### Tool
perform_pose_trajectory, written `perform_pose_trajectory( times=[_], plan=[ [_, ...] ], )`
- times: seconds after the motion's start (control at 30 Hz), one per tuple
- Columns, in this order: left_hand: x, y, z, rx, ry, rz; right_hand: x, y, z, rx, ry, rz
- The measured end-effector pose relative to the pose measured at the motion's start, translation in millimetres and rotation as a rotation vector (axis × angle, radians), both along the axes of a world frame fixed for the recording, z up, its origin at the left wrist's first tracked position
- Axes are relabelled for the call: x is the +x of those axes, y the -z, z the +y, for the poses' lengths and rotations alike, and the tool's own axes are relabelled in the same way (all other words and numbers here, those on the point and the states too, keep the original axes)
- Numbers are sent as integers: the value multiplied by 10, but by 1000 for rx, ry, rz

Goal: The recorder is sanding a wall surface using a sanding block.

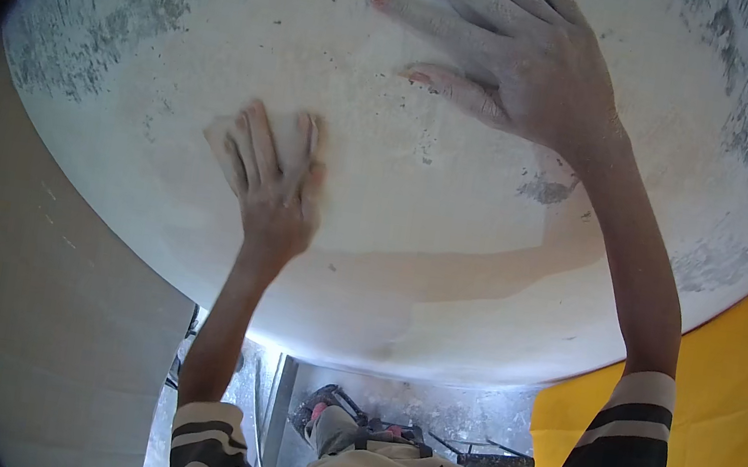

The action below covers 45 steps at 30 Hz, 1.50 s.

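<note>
A large, curved, whitish surface (376, 219) with grey, rough patches fills the upper view before me. My left hand (280, 184) presses against it at left of centre, fingers over a thin, pale sheet (219, 133) that looks like sandpaper; the hand is slightly blurred. Higher up and to the right, my right hand (507, 51) lies flat on the same surface with its fingers spread and nothing visible in it. Some fingertips reach the top edge of the picture. Pale dust coats both hands. Small dark specks dot the surface between them.
A yellow sheet (713, 424) hangs at the right, and a plain greyish-brown surface (63, 304) curves along the left. Below the white curve, a grey metal post (277, 413) and a dark metal-framed item (493, 459) stand on the dusty floor (422, 401) near my legs.
</note>
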State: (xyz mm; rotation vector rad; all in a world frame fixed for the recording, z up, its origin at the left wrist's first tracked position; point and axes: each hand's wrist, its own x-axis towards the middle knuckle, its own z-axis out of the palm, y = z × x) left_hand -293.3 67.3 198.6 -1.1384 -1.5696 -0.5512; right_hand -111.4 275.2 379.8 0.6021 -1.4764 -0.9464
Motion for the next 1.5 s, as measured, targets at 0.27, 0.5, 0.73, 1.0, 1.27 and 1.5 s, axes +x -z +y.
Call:
perform_pose_trajectory(
  times=[0.27, 0.5, 0.73, 1.0, 1.27, 1.5],
  plan=[
    [-344, -951, -31, 221, 46, 313, -214, -39, 73, 196, -18, 249],
    [-9, 551, -131, -81, 13, -87, -175, -6, 62, 49, -80, 90],
    [-504, -1169, -197, 373, 42, 50, -279, 98, 11, -123, -466, -118],
    [-309, 374, 50, 132, 121, -16, -137, 122, -162, -182, -594, -179],
    [-898, -1230, -305, 229, 61, 356, 340, 134, -613, -521, 326, -223],
    [-791, 261, -294, -2, 142, 123, 222, 273, -651, -534, 433, -87]
  ],
)
